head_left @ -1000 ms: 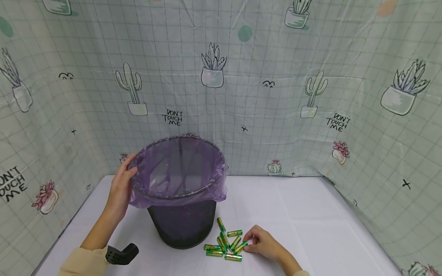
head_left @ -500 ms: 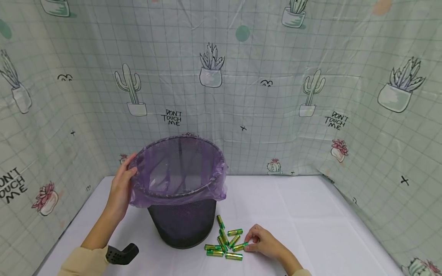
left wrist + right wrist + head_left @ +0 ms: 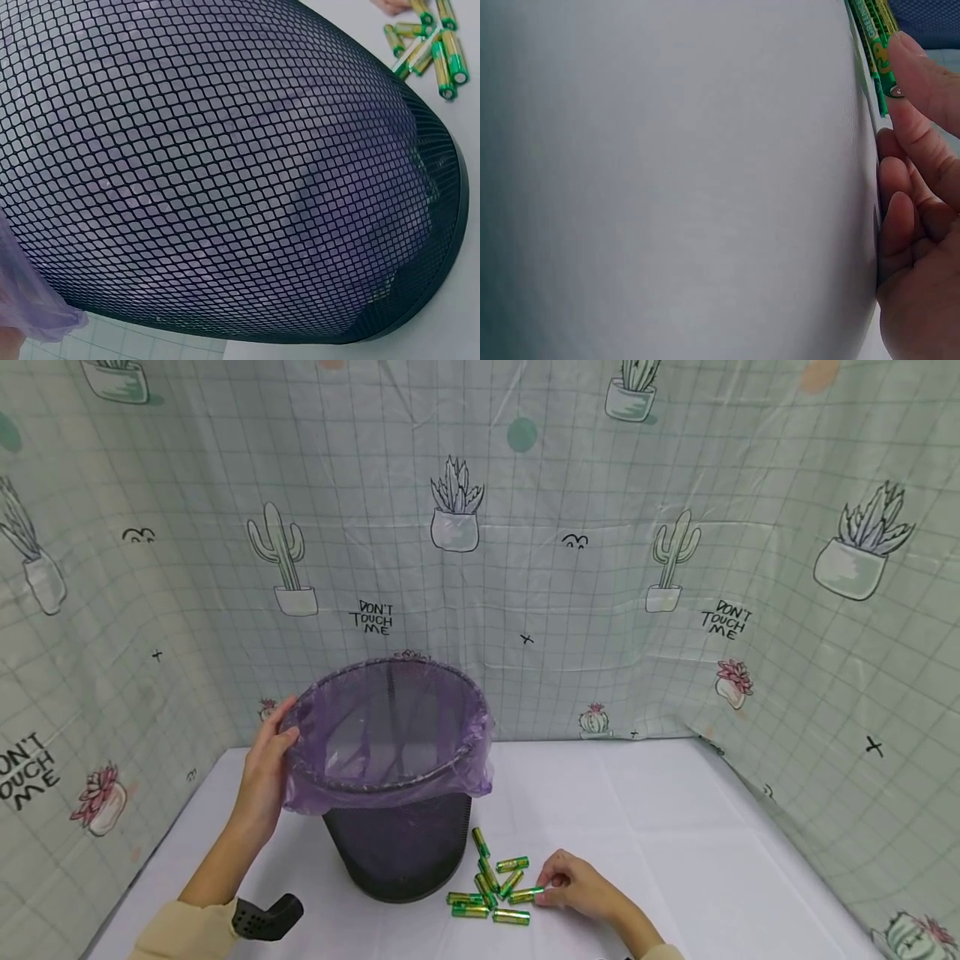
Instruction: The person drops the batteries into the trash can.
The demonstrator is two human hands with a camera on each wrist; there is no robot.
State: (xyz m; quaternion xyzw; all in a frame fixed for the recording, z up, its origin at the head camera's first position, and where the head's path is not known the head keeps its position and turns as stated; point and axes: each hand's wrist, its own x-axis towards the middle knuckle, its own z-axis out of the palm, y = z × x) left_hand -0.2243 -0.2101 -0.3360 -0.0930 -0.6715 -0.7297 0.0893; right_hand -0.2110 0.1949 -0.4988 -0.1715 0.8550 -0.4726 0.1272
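Note:
A black mesh wastebasket [image 3: 397, 852] stands on the table, lined with a purple plastic bag [image 3: 420, 795] folded over its rim. My left hand [image 3: 262, 772] holds the rim at its left side, thumb over the bag. In the left wrist view the mesh wall [image 3: 187, 150] fills most of the picture. Right of the basket lies a loose pile of green and gold batteries [image 3: 487, 877]. At the pile's right edge my right hand [image 3: 577, 887] pinches the end of one battery [image 3: 522, 896] between thumb and forefinger. The right wrist view shows the same battery [image 3: 881, 56] at the fingertips.
A white cloth covers the table [image 3: 675, 843]. Curtains printed with cacti [image 3: 540, 585] surround it at the back and sides. A black wrist mount [image 3: 267, 918] sticks out from the left sleeve. Greenish shapes show dimly through the mesh low in the basket.
The battery at my right fingertips has swung from slanted to nearly level. My right hand has barely shifted. The left hand keeps its hold on the rim.

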